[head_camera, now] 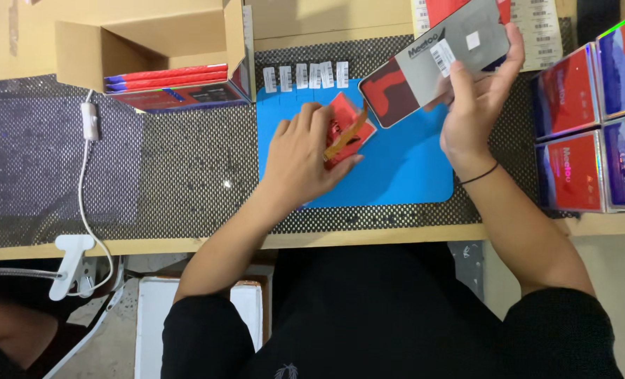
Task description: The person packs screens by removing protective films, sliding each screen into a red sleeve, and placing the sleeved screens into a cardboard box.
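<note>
My left hand (305,158) lies palm down on the blue mat (396,175), fingers curled over a small red part (347,126) with an orange ribbon strip (347,137) sticking out from it. The fingers press it against the mat; from this angle I cannot tell whether they truly grip it or only pin it flat.

My right hand (474,105) is raised above the far right corner of the mat and closed around a flat panel (431,67), thumb on the near face and fingers wrapped behind its right edge. The panel is tilted, its left end lower and pointing toward my left hand. Its upper part is grey with a white barcode sticker (442,57) and a small white square; the lower left end shows a red and black pattern. A thin black band sits on my right wrist.

The mat rests on a dark dotted mesh that covers the wooden tabletop (368,238). Along the far edge of the mat is a row of small white labels (305,76). To the far left stands an open cardboard box (151,49) with flat red and blue packs stacked inside. At the right edge are red and blue retail boxes (593,126) set side by side, well apart from my left hand. A white cable (84,182) with an inline switch runs down the left of the mesh to a white clamp at the tabletop's near edge.
</note>
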